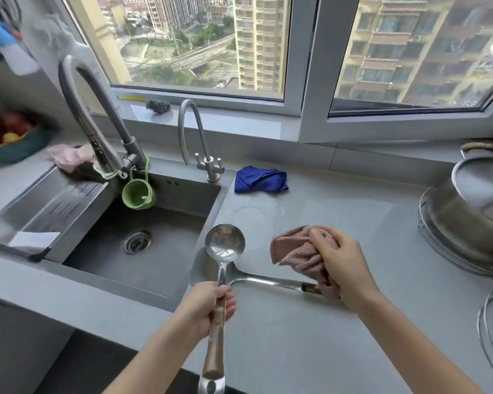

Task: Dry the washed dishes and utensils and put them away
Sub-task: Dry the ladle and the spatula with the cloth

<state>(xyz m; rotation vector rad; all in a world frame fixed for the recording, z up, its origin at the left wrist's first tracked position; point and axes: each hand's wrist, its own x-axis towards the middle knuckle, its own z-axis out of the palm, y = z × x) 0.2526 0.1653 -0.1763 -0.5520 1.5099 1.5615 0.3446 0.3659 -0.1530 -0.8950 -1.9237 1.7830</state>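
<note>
Counter point(339, 223) by sink point(182, 200): left hand point(208, 305) grips a ladle point(225, 243), right hand point(336, 257) clutches a cloth point(296, 254). Drying seems underway; another utensil point(268, 280) waits, neither put away.

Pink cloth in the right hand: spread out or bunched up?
Bunched up: the right hand grips the pink cloth as a creased wad, not a flat sheet.

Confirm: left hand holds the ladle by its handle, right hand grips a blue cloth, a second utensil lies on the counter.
Wrong on the cloth: the head view shows the right hand gripping a pink cloth; the blue cloth lies apart on the counter. The left hand holds the ladle by its handle, and a second utensil lies on the counter.
</note>
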